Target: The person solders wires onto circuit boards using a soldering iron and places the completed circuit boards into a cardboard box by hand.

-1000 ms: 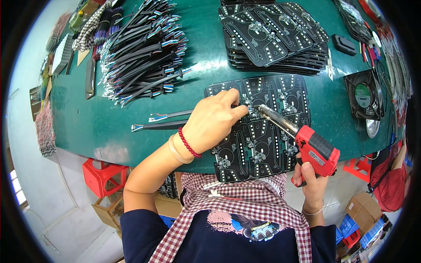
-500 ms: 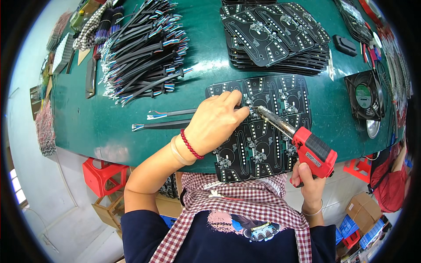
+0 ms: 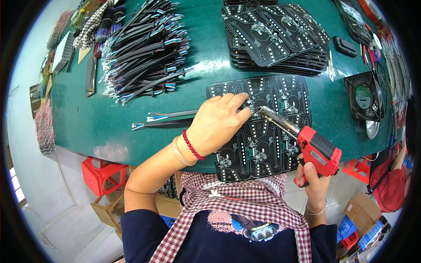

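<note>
A panel of black circuit boards (image 3: 237,151) lies near the table's front edge, dotted with small white parts. My left hand (image 3: 219,120) is over its left side, thumb and fingers pinched on the end of a black-sleeved cable (image 3: 175,114), largely hidden beneath the hand. A second black cable (image 3: 169,124) runs alongside it, also passing under the hand; coloured wire ends show at their left. My right hand (image 3: 315,179) is closed round the grip of a red and black soldering gun (image 3: 322,151). The gun's metal tip points at the board just right of my left fingertips.
A heap of black cables (image 3: 142,57) covers the far left of the green table (image 3: 87,127). Stacked circuit boards (image 3: 276,37) stand at the back, with a black fan (image 3: 364,96) and a dark box (image 3: 345,45) to the right. Red stools (image 3: 103,175) flank the table below.
The soldering gun and my right hand have shifted slightly right and down. My left hand has moved a touch to the right, still at the same board.
</note>
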### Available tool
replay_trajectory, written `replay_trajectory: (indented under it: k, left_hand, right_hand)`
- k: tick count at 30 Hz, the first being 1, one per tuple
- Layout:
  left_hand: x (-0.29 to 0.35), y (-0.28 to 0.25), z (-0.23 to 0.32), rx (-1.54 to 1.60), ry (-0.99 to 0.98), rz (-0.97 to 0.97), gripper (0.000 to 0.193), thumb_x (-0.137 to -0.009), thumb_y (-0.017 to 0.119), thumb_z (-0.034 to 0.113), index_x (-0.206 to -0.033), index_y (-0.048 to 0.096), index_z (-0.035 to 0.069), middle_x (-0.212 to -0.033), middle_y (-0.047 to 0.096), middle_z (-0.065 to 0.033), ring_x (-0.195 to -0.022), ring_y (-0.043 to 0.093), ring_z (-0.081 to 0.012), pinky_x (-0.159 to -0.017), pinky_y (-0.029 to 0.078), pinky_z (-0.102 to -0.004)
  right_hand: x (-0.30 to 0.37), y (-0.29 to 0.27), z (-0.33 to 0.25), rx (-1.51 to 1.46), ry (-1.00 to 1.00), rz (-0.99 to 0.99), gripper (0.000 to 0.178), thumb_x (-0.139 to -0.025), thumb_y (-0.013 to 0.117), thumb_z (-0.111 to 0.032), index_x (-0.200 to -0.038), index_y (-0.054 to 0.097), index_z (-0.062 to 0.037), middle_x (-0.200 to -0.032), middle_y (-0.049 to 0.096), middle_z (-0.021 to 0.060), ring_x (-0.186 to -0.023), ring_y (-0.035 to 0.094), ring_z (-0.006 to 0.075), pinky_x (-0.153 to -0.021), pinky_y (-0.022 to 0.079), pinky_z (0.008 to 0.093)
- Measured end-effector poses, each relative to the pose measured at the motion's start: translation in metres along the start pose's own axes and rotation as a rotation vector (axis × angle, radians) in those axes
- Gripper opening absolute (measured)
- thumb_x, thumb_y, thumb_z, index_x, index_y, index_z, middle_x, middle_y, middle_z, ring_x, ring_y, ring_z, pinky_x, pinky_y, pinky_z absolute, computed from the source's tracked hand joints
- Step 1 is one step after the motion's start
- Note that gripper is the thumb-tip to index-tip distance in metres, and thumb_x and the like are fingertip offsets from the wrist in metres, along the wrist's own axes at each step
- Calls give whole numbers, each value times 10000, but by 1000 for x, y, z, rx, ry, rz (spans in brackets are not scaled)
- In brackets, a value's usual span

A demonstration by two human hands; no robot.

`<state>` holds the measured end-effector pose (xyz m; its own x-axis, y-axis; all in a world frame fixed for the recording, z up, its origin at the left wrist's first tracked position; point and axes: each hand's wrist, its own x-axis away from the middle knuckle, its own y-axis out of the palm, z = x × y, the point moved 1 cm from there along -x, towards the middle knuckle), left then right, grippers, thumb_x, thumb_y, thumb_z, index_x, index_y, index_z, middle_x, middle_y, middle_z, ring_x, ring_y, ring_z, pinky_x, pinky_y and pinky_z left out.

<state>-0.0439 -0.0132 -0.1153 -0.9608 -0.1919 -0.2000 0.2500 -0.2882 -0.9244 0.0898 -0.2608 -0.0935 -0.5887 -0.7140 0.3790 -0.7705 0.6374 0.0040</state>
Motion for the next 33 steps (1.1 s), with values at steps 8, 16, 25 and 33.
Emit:
replay_trajectory:
  k: [8,16,25,33]
  left_hand:
    - [-2,1,-2,8,-2,-31,272,-666,616,9,-929,655,68,-1127,607,-84,-870,606,-223,-752,514,-341]
    - [-1,-1,-5,21,14,-20,256,-676,621,22,-925,662,67,-1110,623,-79,-865,606,-224,-763,510,-336]
    - [-2,1,-8,35,27,-11,211,-695,623,28,-896,671,70,-1085,634,-64,-865,606,-209,-760,503,-327]
    - [-1,-2,-5,-4,30,0,212,-697,621,38,-901,668,73,-1099,638,-72,-855,608,-206,-752,507,-327]
  right_hand:
    - [-2,1,4,36,12,16,252,-919,568,-207,-996,534,31,-575,514,54,-440,446,93,-418,382,235]
    - [-1,6,2,98,11,12,308,-925,549,-235,-721,521,-7,-550,496,47,-440,442,95,-412,369,240]
    - [0,7,3,87,-19,20,253,-921,550,-218,-845,544,23,-554,501,50,-431,434,92,-405,358,235]
    - [-2,-2,-2,3,-25,9,304,-916,569,-206,-1074,530,51,-580,517,62,-421,429,92,-401,370,234]
